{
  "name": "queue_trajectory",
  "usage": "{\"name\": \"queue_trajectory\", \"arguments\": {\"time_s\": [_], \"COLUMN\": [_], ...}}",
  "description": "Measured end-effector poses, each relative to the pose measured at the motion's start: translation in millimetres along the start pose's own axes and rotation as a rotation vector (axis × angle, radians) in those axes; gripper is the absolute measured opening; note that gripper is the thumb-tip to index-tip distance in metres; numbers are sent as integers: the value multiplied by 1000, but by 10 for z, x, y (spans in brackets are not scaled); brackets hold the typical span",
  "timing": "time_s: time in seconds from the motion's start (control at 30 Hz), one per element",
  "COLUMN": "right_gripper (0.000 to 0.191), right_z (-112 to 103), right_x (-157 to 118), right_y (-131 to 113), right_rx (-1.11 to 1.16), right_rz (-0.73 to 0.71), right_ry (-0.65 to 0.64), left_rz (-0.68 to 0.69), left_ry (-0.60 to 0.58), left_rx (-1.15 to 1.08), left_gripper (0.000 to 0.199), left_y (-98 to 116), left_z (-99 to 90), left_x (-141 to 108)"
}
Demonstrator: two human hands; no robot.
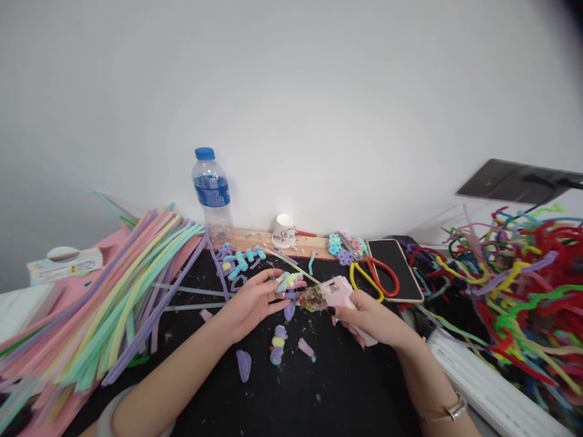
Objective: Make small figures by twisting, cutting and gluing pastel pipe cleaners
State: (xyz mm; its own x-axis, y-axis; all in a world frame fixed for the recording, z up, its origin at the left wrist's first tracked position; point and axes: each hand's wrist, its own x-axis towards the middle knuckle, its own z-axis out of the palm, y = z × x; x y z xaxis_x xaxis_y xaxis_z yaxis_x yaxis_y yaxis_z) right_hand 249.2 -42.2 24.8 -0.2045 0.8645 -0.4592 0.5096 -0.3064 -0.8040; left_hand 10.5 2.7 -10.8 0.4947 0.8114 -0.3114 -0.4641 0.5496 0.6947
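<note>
My left hand [256, 301] pinches a small fuzzy pipe-cleaner piece [291, 280] in teal, yellow and pink. In my right hand [364, 315] is a pale pink lint shaver [337, 292], with multicoloured fluff in its clear end and a small red light on its body. That end points at the pipe-cleaner piece, a short gap away. Below the hands lie a purple, yellow and blue pipe-cleaner piece [277, 345], a purple petal-like piece [243, 366] and a short pink piece [306, 348], all on the black table surface [291, 400].
Pastel pipe cleaners [136, 291] are heaped at left, and a bright tangle [523, 285] at right. Behind stand a water bottle [213, 191] and a paper cup [284, 232]. Scissors [376, 279] lie beside a phone [396, 270]. A white power strip [487, 376] is near my right forearm.
</note>
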Motion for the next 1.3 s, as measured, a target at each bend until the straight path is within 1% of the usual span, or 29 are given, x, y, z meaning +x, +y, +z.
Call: {"name": "queue_trajectory", "arguments": {"time_s": [0.2, 0.43, 0.6, 0.67, 0.77, 1.1, 1.2, 1.3], "right_gripper": [20, 23, 19, 21, 25, 18, 18, 22], "right_z": [-5, 0, 4, 4, 3, -2, -9, -27], "right_x": [4, -8, -13, -13, -12, -33, -37, -29], "right_y": [53, 20, 23, 12, -18, -11, 3, 21], "right_rx": [12, 3, -7, -17, -22, -15, -22, -34], "right_rz": [19, 2, 12, 5, -3, 48, 57, 38], "right_ry": [-34, 7, -30, -37, -12, -42, 16, 92], "left_rz": [-10, -6, -16, -16, -13, -13, -8, -1], "left_ry": [-2, -5, 11, 14, 7, -4, -4, -12], "left_rx": [14, 10, 18, 20, 16, 10, 10, 8], "left_gripper": [19, 19, 18, 18, 18, 18, 19, 19], "left_y": [10, 3, 14, 21, 21, 16, 14, 8], "left_z": [5, -3, 5, 12, 20, 11, 8, 4], "left_x": [-2, -4, -11, -7, -3, -3, -2, -5]}}
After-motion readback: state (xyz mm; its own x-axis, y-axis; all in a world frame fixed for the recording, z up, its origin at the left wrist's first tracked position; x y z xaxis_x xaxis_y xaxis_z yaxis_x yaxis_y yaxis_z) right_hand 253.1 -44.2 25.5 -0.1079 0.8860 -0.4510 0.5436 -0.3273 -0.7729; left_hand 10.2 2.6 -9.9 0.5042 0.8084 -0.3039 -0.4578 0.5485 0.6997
